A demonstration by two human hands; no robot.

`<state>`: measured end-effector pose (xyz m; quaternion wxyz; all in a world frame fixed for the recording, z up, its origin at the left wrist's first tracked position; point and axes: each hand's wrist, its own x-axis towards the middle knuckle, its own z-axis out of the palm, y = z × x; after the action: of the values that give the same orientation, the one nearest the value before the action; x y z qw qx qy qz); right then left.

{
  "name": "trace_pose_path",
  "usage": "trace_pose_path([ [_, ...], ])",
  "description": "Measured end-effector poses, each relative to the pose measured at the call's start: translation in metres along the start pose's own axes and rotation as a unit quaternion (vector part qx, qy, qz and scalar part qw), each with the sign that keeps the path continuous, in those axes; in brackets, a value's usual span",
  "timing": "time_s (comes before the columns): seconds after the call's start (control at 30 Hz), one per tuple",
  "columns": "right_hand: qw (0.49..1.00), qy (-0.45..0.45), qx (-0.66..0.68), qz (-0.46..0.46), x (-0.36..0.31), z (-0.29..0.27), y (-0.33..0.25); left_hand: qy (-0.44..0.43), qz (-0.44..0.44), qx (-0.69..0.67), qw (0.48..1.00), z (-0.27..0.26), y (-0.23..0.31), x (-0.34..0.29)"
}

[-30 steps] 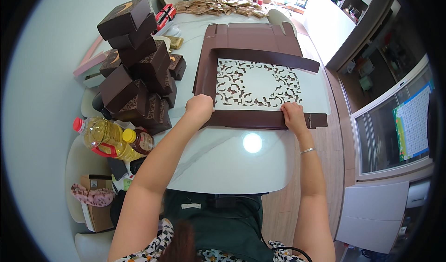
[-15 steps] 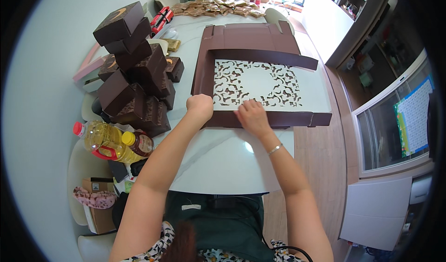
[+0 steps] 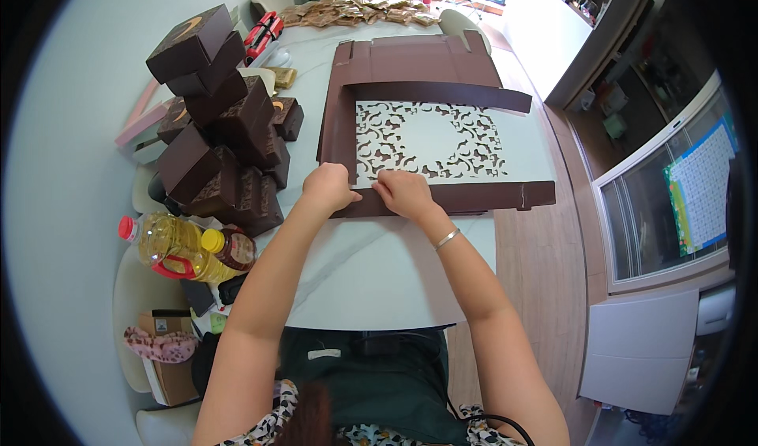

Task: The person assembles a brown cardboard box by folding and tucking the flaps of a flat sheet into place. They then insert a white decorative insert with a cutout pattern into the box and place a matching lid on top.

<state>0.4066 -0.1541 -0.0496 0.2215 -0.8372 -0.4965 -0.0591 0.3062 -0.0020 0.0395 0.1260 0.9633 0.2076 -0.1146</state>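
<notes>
Left hand (image 3: 328,187) curls beside right hand (image 3: 405,194) on the brown box (image 3: 478,195).

Bare tabletop (image 3: 371,272) lies between the forearms (image 3: 466,276); stacked boxes (image 3: 245,122) block the left.

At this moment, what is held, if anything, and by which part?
The open brown carton: the left hand grips its near-left corner; the right hand seems to pinch its near wall.

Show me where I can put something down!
Bare white table lies between the brown carton and the near edge. A thin bare strip separates carton and stacked boxes. Crowded: far end, under packets; carton's near-left corner, around the left hand and right hand.
</notes>
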Motion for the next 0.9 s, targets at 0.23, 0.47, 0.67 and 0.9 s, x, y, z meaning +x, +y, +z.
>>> trace_pose_path([
  [0.23, 1.0, 0.018, -0.023, 0.002, 0.001, 0.007, 0.002, 0.152, 0.096, -0.127, 0.975, 0.018, -0.022, -0.008],
  [0.47, 0.998, 0.013, -0.06, -0.004, -0.001, 0.004, -0.004, 0.165, 0.096, -0.148, 0.97, 0.025, -0.009, -0.014],
  [0.67, 0.985, 0.137, -0.071, -0.072, -0.002, 0.006, -0.003, 0.15, 0.106, -0.123, 0.975, 0.027, -0.001, -0.019],
  [0.9, 0.995, 0.069, -0.053, -0.04, -0.006, 0.005, -0.004, 0.187, 0.104, -0.161, 0.963, 0.034, -0.005, -0.027],
])
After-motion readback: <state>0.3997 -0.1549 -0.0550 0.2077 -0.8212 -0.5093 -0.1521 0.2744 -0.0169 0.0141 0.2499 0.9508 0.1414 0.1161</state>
